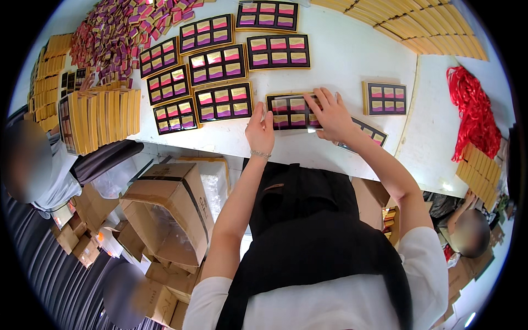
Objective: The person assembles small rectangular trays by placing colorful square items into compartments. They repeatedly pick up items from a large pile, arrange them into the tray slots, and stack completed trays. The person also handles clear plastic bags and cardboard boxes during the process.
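Observation:
A shallow black box with a gold rim (283, 122) lies on the white table in front of me. Through its glossy clear cover show small wrapped pieces in pink, gold and purple, set in two rows. My left hand (259, 132) is upright at the box's left end, fingers stretched out and the thumb side against the edge. Across the right end spreads my right hand (334, 116), fingers over the cover and thumb by the near edge, gripping it. That hand hides the right part of the box. Partly under my right forearm lies another such box (377, 135).
Several filled boxes (214, 63) lie at the left and back; one box (385, 99) sits at the right. Loose wrapped pieces (118, 38) heap at the far left. Gold box stacks (107, 118), red ribbons (470, 110) and an open carton (165, 212) surround me. Other people sit nearby.

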### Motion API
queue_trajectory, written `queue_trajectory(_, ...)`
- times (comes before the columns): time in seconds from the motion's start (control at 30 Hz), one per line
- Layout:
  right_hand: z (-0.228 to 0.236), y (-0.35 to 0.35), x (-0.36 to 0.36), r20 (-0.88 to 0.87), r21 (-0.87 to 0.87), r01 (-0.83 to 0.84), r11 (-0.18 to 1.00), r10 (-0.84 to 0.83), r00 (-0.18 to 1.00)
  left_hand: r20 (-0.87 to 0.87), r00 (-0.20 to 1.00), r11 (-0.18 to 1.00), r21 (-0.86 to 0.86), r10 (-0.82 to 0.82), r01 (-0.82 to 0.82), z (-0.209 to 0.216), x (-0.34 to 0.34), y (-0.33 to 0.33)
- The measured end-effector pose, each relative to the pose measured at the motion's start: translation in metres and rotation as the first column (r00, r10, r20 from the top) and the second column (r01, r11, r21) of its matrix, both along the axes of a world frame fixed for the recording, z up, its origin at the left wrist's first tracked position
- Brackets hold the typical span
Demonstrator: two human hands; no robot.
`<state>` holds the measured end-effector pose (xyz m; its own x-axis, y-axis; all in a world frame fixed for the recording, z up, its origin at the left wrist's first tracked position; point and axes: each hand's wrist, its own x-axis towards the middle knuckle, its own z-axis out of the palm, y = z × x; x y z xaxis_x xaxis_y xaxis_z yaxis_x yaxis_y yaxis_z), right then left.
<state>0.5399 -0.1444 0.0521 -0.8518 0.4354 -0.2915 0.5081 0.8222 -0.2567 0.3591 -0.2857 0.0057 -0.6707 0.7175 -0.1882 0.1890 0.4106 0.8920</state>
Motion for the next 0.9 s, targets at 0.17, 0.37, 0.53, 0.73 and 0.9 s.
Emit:
queue_trajectory(0.17, -0.006, -0.004, -0.021, 0.037, 0.026, -0.007, 1.000, 0.006, 0.999, 0.003, 0.999, 0.998, -0.040, 0.051, -0.051, -0.007, 0.006, 0.007)
queue_trajectory(0.37, -0.010, -0.004, -0.026, 0.065, -0.006, -0.017, 1.000, 0.017, 0.998, 0.090, 0.990, 0.989, -0.102, 0.112, -0.103, -0.012, 0.002, 0.009)
queue_trajectory(0.53, -0.022, -0.005, -0.021, 0.025, 0.078, -0.037, 0.996, 0.035, 0.999, -0.165, 0.984, 0.990, -0.114, 0.066, -0.085, -0.027, 0.012, 0.011)
queue_trajectory(0.73, 0.022, 0.021, 0.008, -0.097, 0.072, -0.003, 0.997, 0.010, 0.995, 0.333, 0.943, 0.992, 0.124, -0.008, -0.036, 0.019, 0.034, 0.042)
queue_trajectory(0.9, 0.043, 0.068, 0.125, -0.305, 0.003, 0.318, 0.948, -0.302, 0.903, 0.713, 0.664, 0.974, 0.188, -0.225, 0.127, 0.019, 0.111, 0.126)
